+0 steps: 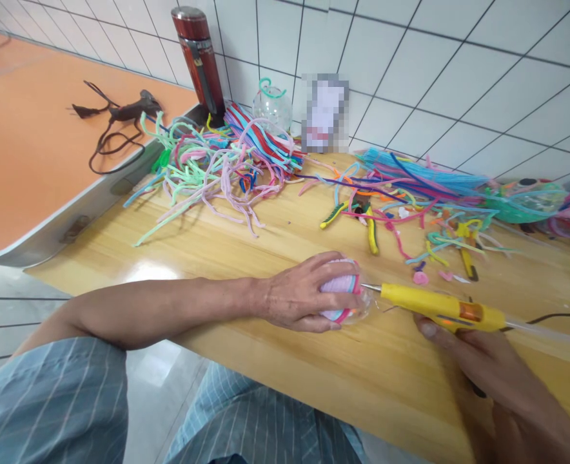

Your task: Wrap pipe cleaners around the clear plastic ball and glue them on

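From afar I'm curling the left hand [297,293], fingers spread, around the pipe-cleaner-wrapped clear ball [338,285] on the wooden table [401,380], judging it light, slick and crushable, best held by its fuzzy wrapping, while the right hand [485,361] is gripping the hot glue gun [430,303].

My left sleeve [57,399]: short, grey-blue, thin pale lines
My lap's cloth [270,419]: blue-grey, pale-striped
My left hand [299,293]: bare
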A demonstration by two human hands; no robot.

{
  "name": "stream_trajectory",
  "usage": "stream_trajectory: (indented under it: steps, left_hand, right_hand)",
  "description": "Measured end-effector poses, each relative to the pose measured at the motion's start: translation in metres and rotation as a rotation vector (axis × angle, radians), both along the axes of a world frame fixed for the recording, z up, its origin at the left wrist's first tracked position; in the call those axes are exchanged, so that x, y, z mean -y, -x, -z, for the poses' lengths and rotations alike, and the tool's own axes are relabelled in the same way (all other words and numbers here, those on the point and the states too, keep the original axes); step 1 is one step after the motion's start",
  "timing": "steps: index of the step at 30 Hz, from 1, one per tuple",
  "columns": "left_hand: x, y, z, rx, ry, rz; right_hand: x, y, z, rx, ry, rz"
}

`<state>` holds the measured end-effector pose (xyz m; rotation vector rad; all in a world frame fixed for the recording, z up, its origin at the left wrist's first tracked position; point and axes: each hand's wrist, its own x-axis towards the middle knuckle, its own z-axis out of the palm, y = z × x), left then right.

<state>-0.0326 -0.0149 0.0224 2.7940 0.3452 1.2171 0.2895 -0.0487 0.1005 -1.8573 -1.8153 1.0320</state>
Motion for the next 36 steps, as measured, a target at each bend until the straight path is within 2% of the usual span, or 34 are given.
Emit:
stream_trajectory:
  steps: [7, 14, 23, 36]
  left_hand:
    - [0.000, 0.000, 0.002, -0.013, 0.028, -0.016]
    - [0.000, -0.001, -0.001, 0.015, 0.004, -0.008]
    - [0.001, 0.001, 0.000, -0.030, 0.027, -0.024]
    - [0.000, 0.002, 0.002, -0.052, 0.070, -0.011]
  right_hand:
    - [0.000, -0.001, 0.000, -0.047, 0.030, -0.024]
    - [-0.001, 0.002, -0.005, -0.071, 0.112, 0.036]
    - [-0.001, -0.006, 0.008, -0.066, 0.015, -0.033]
    - [-0.001, -0.011, 0.012, -0.055, -0.039, -0.106]
